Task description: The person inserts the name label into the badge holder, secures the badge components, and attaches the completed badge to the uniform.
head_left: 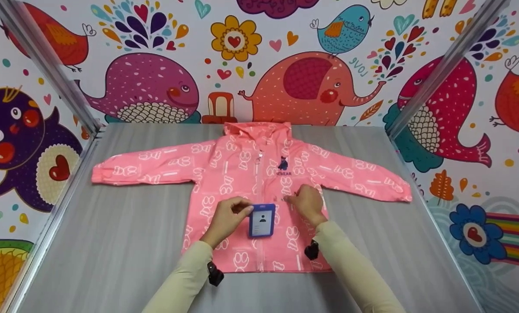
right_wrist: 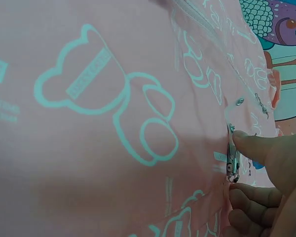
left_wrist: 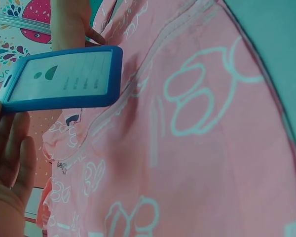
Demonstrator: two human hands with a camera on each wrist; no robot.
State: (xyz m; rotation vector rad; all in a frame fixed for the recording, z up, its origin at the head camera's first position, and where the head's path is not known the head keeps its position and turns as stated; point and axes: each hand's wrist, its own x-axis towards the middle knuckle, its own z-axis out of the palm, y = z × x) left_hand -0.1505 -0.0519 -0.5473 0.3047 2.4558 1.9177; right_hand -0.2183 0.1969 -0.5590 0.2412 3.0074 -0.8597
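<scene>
A pink children's jacket (head_left: 233,174) with white bear outlines lies front up, its sleeves spread to both sides. My left hand (head_left: 229,216) pinches the upper left corner of a blue badge holder (head_left: 261,221), which hangs over the lower zip with its card facing up. In the right wrist view, the thumb and fingers of my right hand (right_wrist: 271,173) pinch a small metal badge clip (right_wrist: 232,158). A clear strap with a snap button (right_wrist: 240,101) extends from that clip. Both lie against the chest, just below a dark bear emblem (head_left: 282,163).
The grey table (head_left: 133,243) is bounded by metal posts (head_left: 46,69) and printed panels at the back and sides. The jacket's zip pull (head_left: 259,156) lies near the collar. Black wrist cameras (head_left: 216,274) sit on both cream sleeves.
</scene>
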